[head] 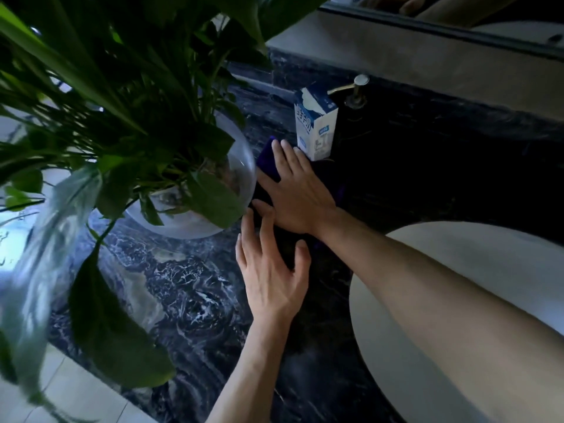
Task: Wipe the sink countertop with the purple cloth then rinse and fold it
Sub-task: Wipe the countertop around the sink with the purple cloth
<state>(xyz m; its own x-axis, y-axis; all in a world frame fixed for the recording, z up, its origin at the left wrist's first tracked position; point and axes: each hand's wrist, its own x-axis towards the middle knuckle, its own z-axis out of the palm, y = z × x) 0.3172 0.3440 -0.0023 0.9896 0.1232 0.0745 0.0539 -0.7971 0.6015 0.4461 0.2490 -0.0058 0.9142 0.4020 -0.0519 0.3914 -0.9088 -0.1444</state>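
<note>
The purple cloth (268, 160) lies on the dark marbled countertop (189, 294), between a glass plant bowl and a milk carton. My right hand (297, 190) lies flat on the cloth with straight fingers, covering most of it. My left hand (271, 267) sits just in front, fingers spread and fingertips touching the cloth's dark near part. The white round sink (503, 270) is at the right, partly hidden by my right forearm.
A round glass bowl (213, 184) with a big leafy plant (122, 102) stands left of the cloth, its leaves overhanging the counter. A blue and white milk carton (316, 126) stands right behind my fingers. A soap pump (355, 90) and a mirror edge (457, 29) are at the back.
</note>
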